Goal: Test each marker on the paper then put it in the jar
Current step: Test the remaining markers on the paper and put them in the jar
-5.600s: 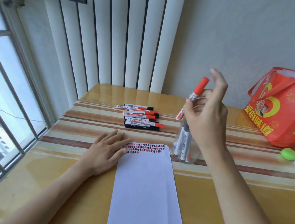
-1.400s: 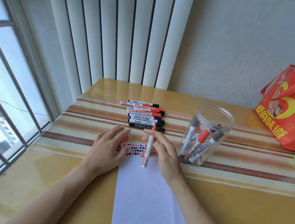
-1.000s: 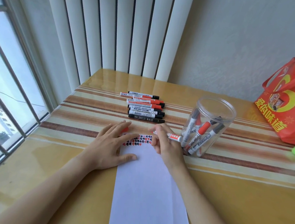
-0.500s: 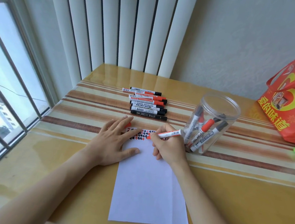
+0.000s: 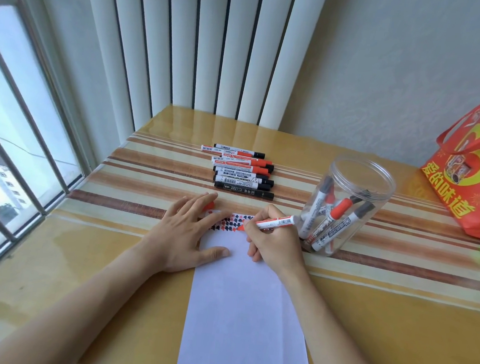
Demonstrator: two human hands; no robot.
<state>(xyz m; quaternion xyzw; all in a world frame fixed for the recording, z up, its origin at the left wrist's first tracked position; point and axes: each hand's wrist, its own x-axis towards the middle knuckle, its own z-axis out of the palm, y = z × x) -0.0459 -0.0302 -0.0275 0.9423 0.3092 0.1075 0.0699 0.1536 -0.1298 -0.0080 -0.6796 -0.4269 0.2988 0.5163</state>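
The right hand grips a red marker (tip on the paper); the left hand lies flat beside it, fingers spread, jar just beyond.

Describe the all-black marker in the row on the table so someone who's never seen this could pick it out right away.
Start at the clear jar on the striped table; to its left lies a row of markers. The all-black marker is the one at the near edge of that row, closest to the paper. Its barrel is black end to end, while its neighbours have white barrels.
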